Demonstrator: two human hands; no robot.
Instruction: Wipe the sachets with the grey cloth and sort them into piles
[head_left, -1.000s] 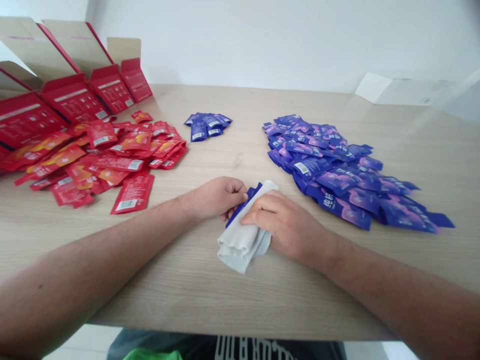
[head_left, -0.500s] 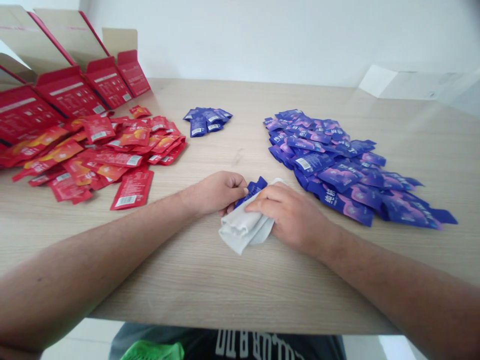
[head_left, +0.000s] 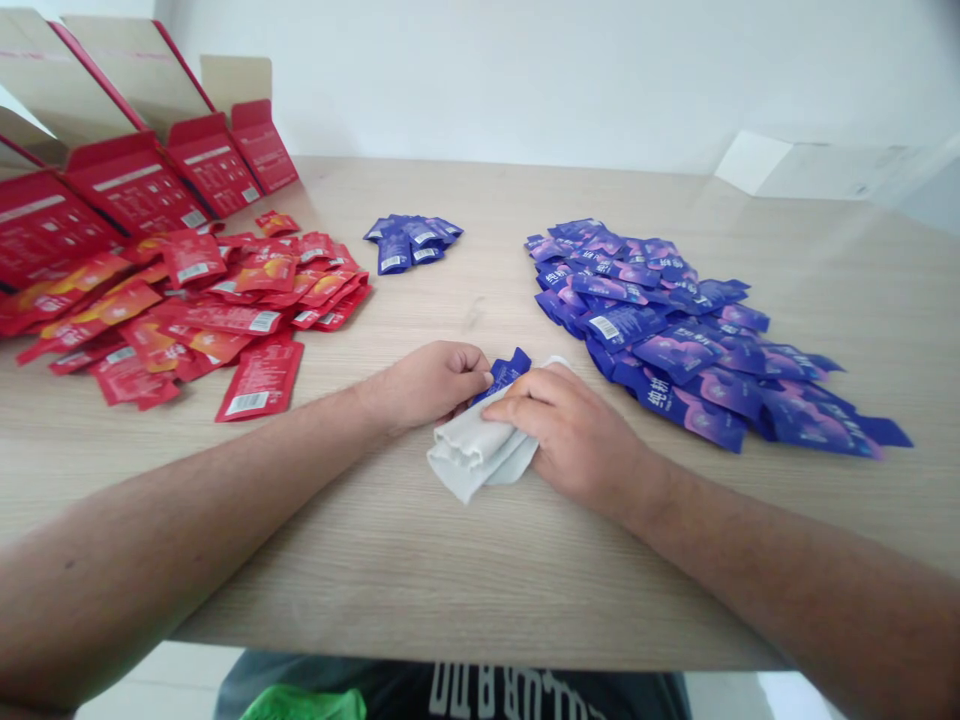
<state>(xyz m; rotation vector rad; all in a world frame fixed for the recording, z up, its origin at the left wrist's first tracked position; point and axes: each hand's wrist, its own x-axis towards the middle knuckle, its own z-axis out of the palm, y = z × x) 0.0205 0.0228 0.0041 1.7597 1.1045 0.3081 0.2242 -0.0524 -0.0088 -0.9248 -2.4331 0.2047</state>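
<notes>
Near the middle of the table, my left hand is closed, its thumb and fingers pinching the left edge of a small blue sachet. My right hand grips a folded white cloth, which lies over the lower part of that sachet. Only the sachet's upper end shows; the rest is hidden under cloth and fingers. To the right of my right hand spreads a large pile of blue and pink sachets. A smaller group of blue sachets lies farther back, beyond my left hand.
Many red and orange sachets are heaped on the left of the wooden table. Behind them stand several red cartons with raised flaps. A white box-like object is at the back right.
My right hand has shifted slightly left with the cloth across the sachet. My left hand keeps its hold on the sachet's edge.
</notes>
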